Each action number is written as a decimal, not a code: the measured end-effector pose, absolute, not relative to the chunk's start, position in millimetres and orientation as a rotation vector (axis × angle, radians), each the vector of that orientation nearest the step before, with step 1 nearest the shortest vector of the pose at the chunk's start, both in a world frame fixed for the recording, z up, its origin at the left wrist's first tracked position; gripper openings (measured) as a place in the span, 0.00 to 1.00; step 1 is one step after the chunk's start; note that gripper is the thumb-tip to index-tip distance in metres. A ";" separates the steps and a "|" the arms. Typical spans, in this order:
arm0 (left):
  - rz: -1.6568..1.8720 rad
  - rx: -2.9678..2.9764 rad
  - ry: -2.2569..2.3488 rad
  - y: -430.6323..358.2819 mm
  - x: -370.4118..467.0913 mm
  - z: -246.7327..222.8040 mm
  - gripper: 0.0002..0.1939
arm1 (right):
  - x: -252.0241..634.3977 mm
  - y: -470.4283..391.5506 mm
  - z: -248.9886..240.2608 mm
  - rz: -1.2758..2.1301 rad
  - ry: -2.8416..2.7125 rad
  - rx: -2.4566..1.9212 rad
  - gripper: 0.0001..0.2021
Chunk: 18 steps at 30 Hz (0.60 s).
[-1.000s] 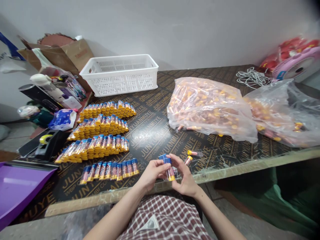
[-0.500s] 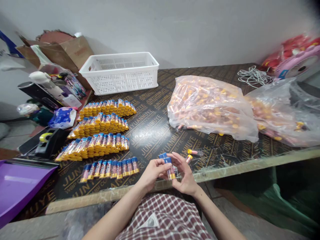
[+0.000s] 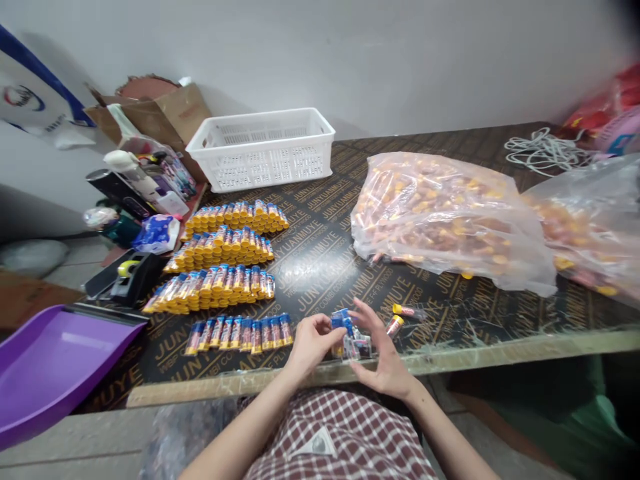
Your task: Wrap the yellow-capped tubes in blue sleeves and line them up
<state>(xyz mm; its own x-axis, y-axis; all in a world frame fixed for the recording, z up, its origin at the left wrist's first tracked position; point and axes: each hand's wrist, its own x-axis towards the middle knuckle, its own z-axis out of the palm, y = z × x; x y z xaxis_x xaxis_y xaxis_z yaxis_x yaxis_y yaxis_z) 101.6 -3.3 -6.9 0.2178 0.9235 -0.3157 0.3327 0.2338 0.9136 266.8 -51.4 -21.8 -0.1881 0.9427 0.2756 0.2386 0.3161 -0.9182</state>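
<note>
Near the table's front edge, my left hand point(image 3: 313, 341) pinches a blue-capped tube point(image 3: 341, 320) with a yellow lower end. My right hand point(image 3: 380, 350) is just to its right, fingers spread and apart from the tube. Small clear and pale pieces point(image 3: 361, 343) lie between the hands, partly hidden. Two loose yellow-capped tubes point(image 3: 395, 325) rest right of my right hand. A single row of blue-and-yellow tubes point(image 3: 240, 335) lies left of my left hand, with three stacked rows point(image 3: 220, 287) behind it.
A white basket point(image 3: 265, 157) stands at the back. Plastic bags of tubes point(image 3: 445, 220) lie at the right, near a coiled cable point(image 3: 547, 152). A purple dustpan point(image 3: 55, 367), a tape dispenser point(image 3: 133, 280) and a paper bag point(image 3: 185, 117) are at the left.
My right hand has opened and moved off the tube, which stays in my left hand. The view has turned left, so the table's things appear further right.
</note>
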 end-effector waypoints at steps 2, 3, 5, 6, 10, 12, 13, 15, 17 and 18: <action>0.609 1.757 1.660 2.1 88.6 -11.3 0.11 | 272.8 -49.5 -24.4 0.888 -1.622 -1.129 0.42; 0.551 1.947 1.788 4.6 82.0 -13.4 0.11 | 275.9 -48.3 -26.4 0.863 -1.596 -1.146 0.41; 0.383 2.184 1.952 8.5 71.0 -17.6 0.11 | 281.2 -45.9 -30.9 0.832 -1.549 -1.178 0.39; 0.310 2.234 2.002 9.6 67.1 -19.5 0.10 | 283.1 -44.8 -32.7 0.825 -1.534 -1.194 0.38; 0.255 2.270 2.088 9.4 61.9 -25.6 0.16 | 284.8 -42.8 -34.8 0.819 -1.516 -1.239 0.36; 0.263 2.284 2.057 7.8 61.7 -27.2 0.18 | 283.9 -42.8 -32.7 0.805 -1.523 -1.262 0.36; 0.260 2.288 2.037 7.0 61.0 -27.6 0.17 | 283.8 -42.8 -31.1 0.788 -1.532 -1.279 0.35; 0.256 2.296 2.011 5.7 57.4 -27.9 0.15 | 285.2 -41.9 -27.7 0.731 -1.559 -1.318 0.34; 0.257 2.308 1.998 5.3 50.5 -28.0 0.13 | 290.6 -39.3 -25.5 0.635 -1.588 -1.382 0.32; 0.254 2.317 1.992 5.4 46.1 -28.1 0.12 | 295.1 -37.2 -25.4 0.574 -1.599 -1.425 0.29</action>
<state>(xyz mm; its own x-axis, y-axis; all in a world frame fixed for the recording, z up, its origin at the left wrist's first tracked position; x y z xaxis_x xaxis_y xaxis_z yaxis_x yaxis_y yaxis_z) 46.1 5.4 -28.1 0.1437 0.9867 0.0762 0.9742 -0.1545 0.1645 295.1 -37.2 -25.4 0.0593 0.9491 0.3092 0.5361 0.2310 -0.8119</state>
